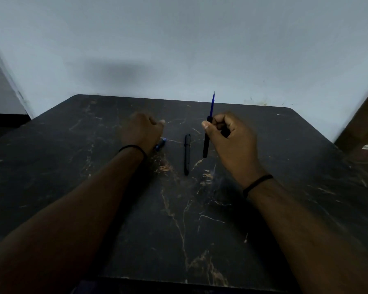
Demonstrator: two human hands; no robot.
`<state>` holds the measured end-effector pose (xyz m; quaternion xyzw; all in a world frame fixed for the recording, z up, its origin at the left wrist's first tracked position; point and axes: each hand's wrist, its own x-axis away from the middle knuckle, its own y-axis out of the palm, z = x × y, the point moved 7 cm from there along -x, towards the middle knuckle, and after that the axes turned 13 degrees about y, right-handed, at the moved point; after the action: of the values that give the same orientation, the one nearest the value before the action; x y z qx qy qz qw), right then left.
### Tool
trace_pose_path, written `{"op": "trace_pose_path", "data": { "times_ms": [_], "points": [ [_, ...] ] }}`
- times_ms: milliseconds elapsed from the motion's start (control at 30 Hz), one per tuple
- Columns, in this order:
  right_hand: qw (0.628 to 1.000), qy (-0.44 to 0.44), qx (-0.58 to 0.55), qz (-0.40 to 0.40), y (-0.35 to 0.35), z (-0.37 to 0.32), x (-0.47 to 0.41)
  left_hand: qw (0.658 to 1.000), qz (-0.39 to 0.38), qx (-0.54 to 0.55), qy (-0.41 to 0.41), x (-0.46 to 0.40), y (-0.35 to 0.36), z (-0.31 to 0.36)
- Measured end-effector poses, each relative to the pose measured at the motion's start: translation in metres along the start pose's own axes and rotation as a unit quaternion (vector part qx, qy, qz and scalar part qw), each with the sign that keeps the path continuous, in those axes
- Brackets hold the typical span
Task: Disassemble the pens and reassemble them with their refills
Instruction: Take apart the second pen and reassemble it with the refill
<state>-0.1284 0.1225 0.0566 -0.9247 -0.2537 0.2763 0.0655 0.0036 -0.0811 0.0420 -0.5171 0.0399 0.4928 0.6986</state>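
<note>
My right hand (pixel 229 141) pinches a black pen barrel (pixel 206 145) held nearly upright above the table, and a blue refill (pixel 212 105) sticks out of its top end. A second black pen (pixel 187 154) lies on the dark marble table (pixel 179 209) between my hands, pointing away from me. My left hand (pixel 141 130) hovers over the table with its fingers curled. A small blue pen part (pixel 160 144) shows just below its fingers; whether the hand holds it is hidden.
The table butts against a pale wall (pixel 179 49) at the back. A brown wooden surface (pixel 363 132) stands at the right edge. I wear a black band on each wrist.
</note>
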Motion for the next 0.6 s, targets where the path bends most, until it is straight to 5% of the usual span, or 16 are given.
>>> {"op": "trace_pose_path", "data": {
  "times_ms": [433, 600],
  "points": [
    [0.999, -0.002, 0.036, -0.027, 0.007, 0.008, 0.002, 0.956, -0.172, -0.221, 0.088, -0.001, 0.018, 0.017],
    [0.999, -0.003, 0.041, -0.029, 0.008, 0.006, 0.002, 0.965, -0.125, -0.212, 0.086, -0.001, 0.017, 0.021]
  ]
}}
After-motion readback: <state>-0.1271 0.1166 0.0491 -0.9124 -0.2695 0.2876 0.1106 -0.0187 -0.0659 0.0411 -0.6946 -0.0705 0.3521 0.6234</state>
